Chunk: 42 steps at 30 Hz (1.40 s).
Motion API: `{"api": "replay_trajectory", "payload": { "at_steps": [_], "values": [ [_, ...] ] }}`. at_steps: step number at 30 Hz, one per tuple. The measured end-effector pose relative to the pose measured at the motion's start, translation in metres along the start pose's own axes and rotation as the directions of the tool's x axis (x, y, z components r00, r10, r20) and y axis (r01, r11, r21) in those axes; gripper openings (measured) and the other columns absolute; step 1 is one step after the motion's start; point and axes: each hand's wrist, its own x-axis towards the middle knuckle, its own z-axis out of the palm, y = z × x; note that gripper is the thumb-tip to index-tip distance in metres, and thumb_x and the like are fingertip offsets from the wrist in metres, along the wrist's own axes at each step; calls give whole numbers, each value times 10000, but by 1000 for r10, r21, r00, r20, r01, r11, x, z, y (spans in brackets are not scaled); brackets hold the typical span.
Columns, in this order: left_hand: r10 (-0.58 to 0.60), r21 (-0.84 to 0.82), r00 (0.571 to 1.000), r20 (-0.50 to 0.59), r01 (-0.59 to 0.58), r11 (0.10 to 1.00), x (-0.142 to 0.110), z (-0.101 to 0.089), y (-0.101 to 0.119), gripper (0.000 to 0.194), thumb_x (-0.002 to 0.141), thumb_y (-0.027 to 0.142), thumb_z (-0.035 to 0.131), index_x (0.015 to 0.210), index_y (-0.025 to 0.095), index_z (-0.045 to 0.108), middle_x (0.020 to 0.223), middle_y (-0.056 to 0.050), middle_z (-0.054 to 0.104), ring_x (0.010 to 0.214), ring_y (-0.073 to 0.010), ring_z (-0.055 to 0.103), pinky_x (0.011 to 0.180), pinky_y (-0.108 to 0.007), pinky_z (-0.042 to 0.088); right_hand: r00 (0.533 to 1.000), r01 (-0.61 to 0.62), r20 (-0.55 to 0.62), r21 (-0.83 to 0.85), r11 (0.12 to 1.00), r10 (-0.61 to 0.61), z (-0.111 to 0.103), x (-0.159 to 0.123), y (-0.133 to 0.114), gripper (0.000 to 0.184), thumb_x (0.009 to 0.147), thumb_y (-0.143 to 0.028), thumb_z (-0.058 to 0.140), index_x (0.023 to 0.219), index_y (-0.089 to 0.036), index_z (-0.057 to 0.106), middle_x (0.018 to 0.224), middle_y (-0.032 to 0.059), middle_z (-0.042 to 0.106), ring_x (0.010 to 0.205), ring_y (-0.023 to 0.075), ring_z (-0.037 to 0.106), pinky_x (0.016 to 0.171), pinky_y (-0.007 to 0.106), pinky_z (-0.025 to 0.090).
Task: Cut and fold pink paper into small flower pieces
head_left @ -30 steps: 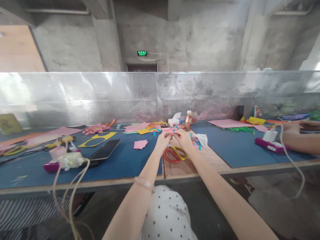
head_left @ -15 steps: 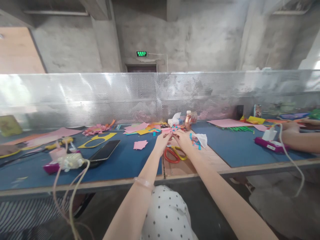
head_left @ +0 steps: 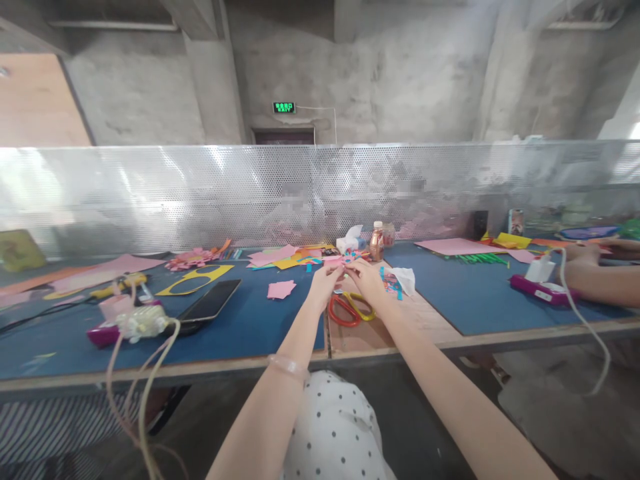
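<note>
My left hand (head_left: 325, 281) and my right hand (head_left: 365, 279) meet over the middle of the table, fingertips close together. Both are closed at a small pink paper piece (head_left: 333, 261), partly hidden by my fingers; its exact shape is hard to make out. Just below my hands lie scissors with one red and one yellow handle (head_left: 343, 313). To the left rests a small stack of pink paper squares (head_left: 281, 289). Right of my right hand are a colourful plastic wrapper with blue strips (head_left: 391, 283) and a white tissue (head_left: 405, 281).
At the back stand a bottle (head_left: 377, 241) and a tissue pack (head_left: 349, 244). A black phone (head_left: 213, 305), a yellow cut-out sheet (head_left: 213, 275) and a power strip with cables (head_left: 103, 335) lie left. A co-worker's hands (head_left: 585, 257) are at far right beside another power strip (head_left: 537, 291).
Hardly anything differs. My hands keep the same place at the pink paper piece. At the far left, a dark hand-like shape above the table edge is gone.
</note>
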Motion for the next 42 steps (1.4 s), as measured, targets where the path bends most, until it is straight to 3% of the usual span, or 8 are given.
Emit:
{"api": "replay_trajectory", "payload": {
  "at_steps": [9,21,42],
  "values": [
    [-64,-107,998,7,65,992,-2,1,5,290,607,356,655,790,138,599,811,-66,628,709,-119,580,641,-240,429,984,-179,7,181,967,180,-7,3,-13,147,745,-262,538,766,-183,660,821,52,649,780,163,577,691,287,464],
    [-135,-213,990,46,142,967,-3,0,8,236,580,296,671,746,141,607,774,-60,632,706,-123,583,669,-258,428,927,-375,152,313,873,343,-12,3,-19,188,695,-306,571,802,-189,671,792,29,649,466,77,485,416,203,406],
    [-183,-304,975,126,214,928,1,-2,5,189,584,256,671,728,153,605,770,-46,632,700,-126,587,656,-251,414,874,-486,274,443,753,402,-13,5,-15,241,636,-358,619,771,-164,668,775,38,638,642,118,544,472,197,420]
  ]
}}
